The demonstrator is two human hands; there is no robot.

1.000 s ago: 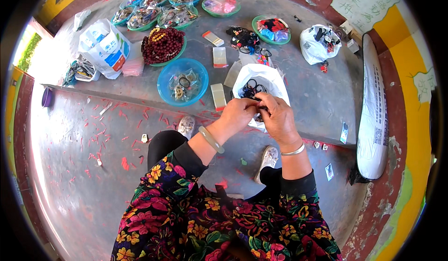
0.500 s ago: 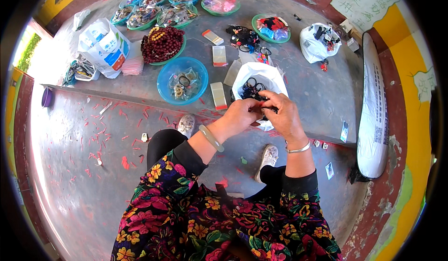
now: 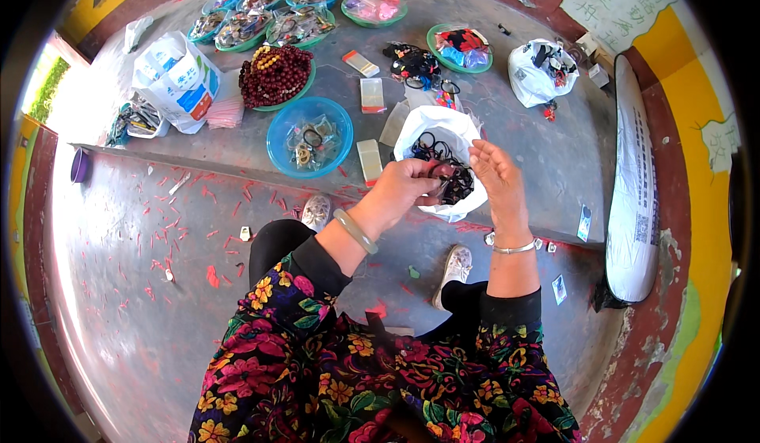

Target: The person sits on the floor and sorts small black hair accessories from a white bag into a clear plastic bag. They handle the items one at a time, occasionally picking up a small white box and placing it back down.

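Observation:
A white plastic bag [image 3: 413,130] stands with its mouth wide, filled with black hair ties [image 3: 453,186]. My left hand [image 3: 400,188] is over the bag's near left side, thumb and fingers pinched together. A small dark reddish piece shows at its fingertips, too small to tell its kind. At the bag's right rim my right hand [image 3: 500,180] is raised with the fingers stretched out, and I see nothing in it. A blue plastic basin [image 3: 275,144] with small clear packets and a dark ring lies left of the bag.
Small clear-and-orange boxes [image 3: 369,160] lie between basin and bag. Farther back are a bowl of dark red beads [image 3: 273,79], several packed bowls [image 3: 237,30] and another white bag [image 3: 526,87]. The raised slab's edge [image 3: 229,175] runs before my feet; red scraps litter the floor.
My hands were together over the bag and have come apart. The right one moved right and its fingers straightened; the left one shifted slightly left and down, still pinched.

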